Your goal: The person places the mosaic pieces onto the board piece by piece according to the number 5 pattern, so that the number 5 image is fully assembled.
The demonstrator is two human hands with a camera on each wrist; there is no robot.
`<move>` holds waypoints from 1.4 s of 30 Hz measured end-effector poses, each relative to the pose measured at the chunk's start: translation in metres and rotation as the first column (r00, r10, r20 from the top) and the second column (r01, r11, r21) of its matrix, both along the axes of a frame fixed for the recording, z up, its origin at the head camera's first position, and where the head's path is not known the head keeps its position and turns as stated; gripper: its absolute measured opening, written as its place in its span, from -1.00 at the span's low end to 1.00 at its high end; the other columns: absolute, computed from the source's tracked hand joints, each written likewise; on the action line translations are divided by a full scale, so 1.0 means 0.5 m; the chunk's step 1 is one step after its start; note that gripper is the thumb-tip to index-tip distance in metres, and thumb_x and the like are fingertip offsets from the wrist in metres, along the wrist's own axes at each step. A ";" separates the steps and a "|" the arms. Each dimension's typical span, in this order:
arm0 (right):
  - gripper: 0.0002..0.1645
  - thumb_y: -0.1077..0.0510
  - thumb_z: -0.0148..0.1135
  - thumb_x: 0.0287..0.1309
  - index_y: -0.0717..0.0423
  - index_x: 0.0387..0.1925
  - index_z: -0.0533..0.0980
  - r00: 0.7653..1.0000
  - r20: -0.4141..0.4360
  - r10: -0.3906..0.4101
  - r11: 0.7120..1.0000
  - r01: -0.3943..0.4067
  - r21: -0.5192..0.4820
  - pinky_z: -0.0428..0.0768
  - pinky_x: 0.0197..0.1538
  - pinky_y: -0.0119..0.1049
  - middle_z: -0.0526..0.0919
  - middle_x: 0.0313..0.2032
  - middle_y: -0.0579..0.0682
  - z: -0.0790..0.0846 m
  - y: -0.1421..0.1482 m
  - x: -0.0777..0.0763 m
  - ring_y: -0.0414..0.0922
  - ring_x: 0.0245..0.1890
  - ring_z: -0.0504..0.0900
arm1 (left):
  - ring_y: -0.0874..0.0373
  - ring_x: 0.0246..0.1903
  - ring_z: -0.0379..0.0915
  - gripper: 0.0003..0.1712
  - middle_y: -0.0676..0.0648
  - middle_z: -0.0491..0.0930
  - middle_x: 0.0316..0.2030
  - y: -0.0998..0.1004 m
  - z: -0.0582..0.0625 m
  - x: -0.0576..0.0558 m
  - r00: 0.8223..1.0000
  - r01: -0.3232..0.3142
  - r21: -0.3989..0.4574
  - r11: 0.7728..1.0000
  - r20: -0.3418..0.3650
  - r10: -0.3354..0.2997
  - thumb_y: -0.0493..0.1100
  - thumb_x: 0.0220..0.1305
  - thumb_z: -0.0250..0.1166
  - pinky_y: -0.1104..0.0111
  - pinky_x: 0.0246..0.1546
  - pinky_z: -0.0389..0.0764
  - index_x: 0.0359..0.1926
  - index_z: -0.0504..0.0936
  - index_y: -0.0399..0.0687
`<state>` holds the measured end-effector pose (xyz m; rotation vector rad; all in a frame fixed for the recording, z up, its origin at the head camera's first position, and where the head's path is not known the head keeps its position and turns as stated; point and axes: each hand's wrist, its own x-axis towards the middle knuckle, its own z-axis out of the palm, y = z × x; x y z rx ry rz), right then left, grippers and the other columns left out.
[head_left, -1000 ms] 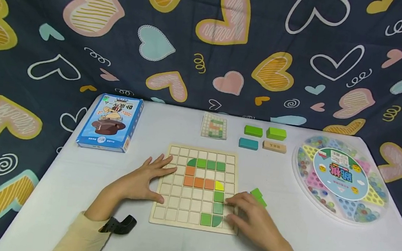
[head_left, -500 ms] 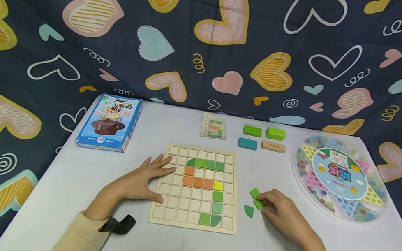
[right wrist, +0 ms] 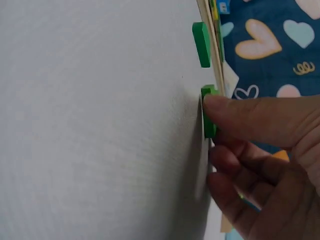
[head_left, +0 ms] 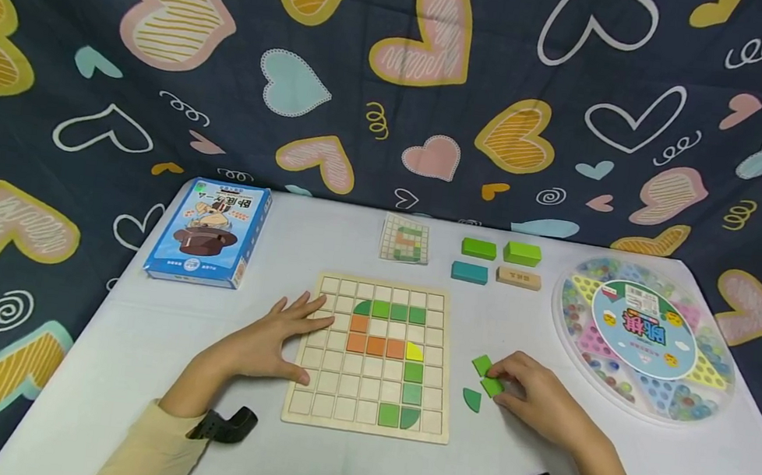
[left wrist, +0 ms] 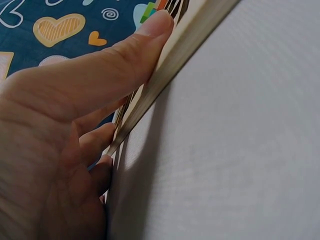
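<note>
A pale wooden grid board (head_left: 327, 404) lies on the white table, with green, orange and yellow tiles set in several of its squares. My left hand (head_left: 274, 339) rests along the board's left edge, fingers spread and thumb on the rim; the left wrist view shows that thumb (left wrist: 125, 60) pressed on the edge. To the right of the board, my right hand (head_left: 542, 401) pinches a light green square tile (head_left: 492, 387) between thumb and fingers. Another light green square tile (head_left: 482, 365) lies just behind it. A dark green quarter-circle tile (head_left: 471, 400) lies nearer the board.
A card (head_left: 405, 239) with a printed grid pattern lies behind the board. Small green, blue and wooden blocks (head_left: 478, 248) stand to its right. A blue game box (head_left: 208, 233) is at the back left. A round marble game (head_left: 645, 338) occupies the right side.
My right hand has moved right from the board's right edge to the loose tiles and grips one. The quarter-circle tile now shows beside the board. My left hand has stayed put.
</note>
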<state>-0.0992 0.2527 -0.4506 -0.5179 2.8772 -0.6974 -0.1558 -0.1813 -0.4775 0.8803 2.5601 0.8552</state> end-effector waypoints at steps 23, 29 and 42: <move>-0.70 0.13 0.41 0.00 -0.06 -0.17 0.57 0.996 0.090 0.021 0.944 0.010 -0.328 0.59 -0.19 -0.39 0.63 -0.25 -0.19 0.000 -0.026 0.026 -0.27 -0.27 0.58 | -0.11 0.48 -0.37 0.10 -0.07 -0.08 0.49 -0.004 0.003 0.006 1.000 -0.008 0.008 1.000 0.011 0.008 0.26 -0.21 0.48 -0.12 0.41 -0.31 0.39 0.26 0.10; -0.71 0.11 0.36 0.06 -0.05 -0.13 0.57 0.990 0.055 0.128 0.898 -0.092 -0.431 0.61 -0.14 -0.34 0.64 -0.20 -0.15 0.011 -0.109 0.046 -0.22 -0.24 0.60 | -0.10 0.48 -0.37 0.11 -0.05 -0.09 0.49 -0.005 0.003 0.003 1.000 -0.006 0.008 1.000 0.008 0.006 0.28 -0.21 0.47 -0.12 0.41 -0.31 0.40 0.25 0.13; -0.73 0.07 0.37 0.04 -0.08 -0.17 0.58 0.953 -0.043 0.298 0.946 -0.301 -0.118 0.51 -0.19 -0.48 0.54 -0.27 -0.28 -0.003 -0.281 0.039 -0.35 -0.29 0.43 | -0.08 0.48 -0.37 0.09 -0.04 -0.09 0.49 0.001 0.000 -0.001 1.000 -0.006 -0.004 1.000 0.010 0.006 0.28 -0.19 0.47 -0.10 0.42 -0.30 0.40 0.25 0.13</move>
